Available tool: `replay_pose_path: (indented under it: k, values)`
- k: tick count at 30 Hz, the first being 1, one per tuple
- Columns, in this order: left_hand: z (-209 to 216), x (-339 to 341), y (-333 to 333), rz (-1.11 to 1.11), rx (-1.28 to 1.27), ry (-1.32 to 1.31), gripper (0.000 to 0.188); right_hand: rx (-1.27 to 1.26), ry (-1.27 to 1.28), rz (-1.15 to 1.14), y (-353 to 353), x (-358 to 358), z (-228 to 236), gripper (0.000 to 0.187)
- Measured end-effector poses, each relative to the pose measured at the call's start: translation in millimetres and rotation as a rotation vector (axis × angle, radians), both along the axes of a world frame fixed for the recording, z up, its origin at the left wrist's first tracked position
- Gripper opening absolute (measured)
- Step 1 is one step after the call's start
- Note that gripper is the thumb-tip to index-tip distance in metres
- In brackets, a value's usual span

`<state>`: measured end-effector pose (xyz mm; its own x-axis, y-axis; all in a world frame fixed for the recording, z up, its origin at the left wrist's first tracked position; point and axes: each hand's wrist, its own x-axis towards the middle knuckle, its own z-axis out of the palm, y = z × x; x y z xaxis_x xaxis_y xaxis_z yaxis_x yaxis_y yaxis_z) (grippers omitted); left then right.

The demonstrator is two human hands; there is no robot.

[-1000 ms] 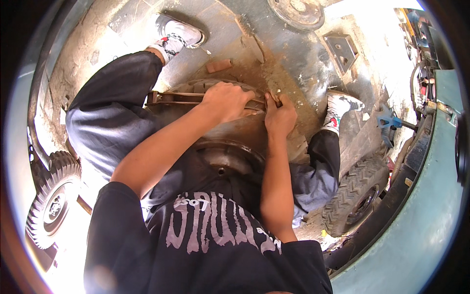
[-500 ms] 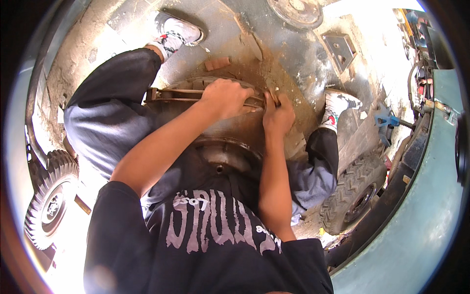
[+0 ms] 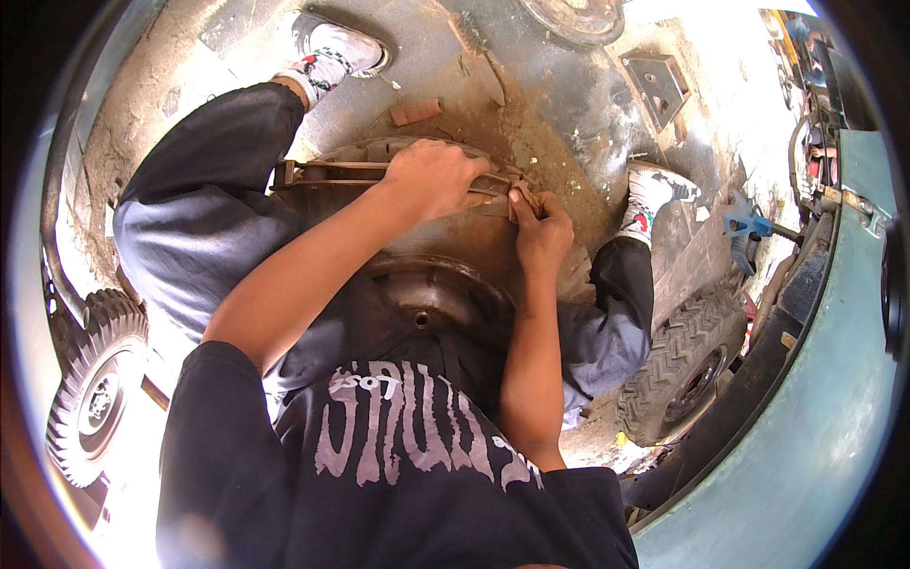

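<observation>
The metal bar [image 3: 332, 173], upper centre of frame, is probably heavy and rigid; grip mid-length, where the left hand [image 3: 434, 178] curls closed over it. The right hand [image 3: 544, 228] pinches a probably pliable brown scrap [image 3: 528, 194] near the bar's right end.

Strong glare bleaches the upper right and lower left to white, while the floor [image 3: 417, 57] at upper centre is more softly lit; the fisheye bows the pale green panel [image 3: 758, 474] at right, and black vignetting fills the corners
</observation>
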<state>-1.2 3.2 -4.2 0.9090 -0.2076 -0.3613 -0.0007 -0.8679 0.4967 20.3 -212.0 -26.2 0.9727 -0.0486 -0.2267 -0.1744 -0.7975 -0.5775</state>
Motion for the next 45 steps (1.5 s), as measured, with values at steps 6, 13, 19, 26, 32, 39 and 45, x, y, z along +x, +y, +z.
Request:
replay_pose_path:
  k: [6,13,19,26,32,39,45]
  values:
    - [0,1,0,0.000,-0.001,0.019,0.051,0.108,-0.083,-0.015,-11,-21,-5,0.027]
    - [-4,-1,-1,0.006,-0.010,0.000,0.052,0.241,-0.056,-0.078,-16,-18,-2,0.026]
    - [-4,1,-1,-0.003,0.000,0.037,0.053,0.027,-0.072,-0.031,1,-14,-1,0.030]
    - [-1,3,-3,-0.013,0.018,0.051,0.052,-0.101,0.072,-0.020,14,34,-11,0.037]
    - [-12,-3,-1,0.004,-0.005,-0.016,0.051,0.047,0.059,-0.093,-10,-7,-21,0.035]
    - [-8,-1,-3,-0.021,0.028,0.011,0.052,-0.126,0.049,-0.080,26,42,-13,0.035]
    - [-7,-2,-1,0.001,0.018,0.001,0.052,-0.005,-0.069,-0.101,-13,-1,-22,0.034]
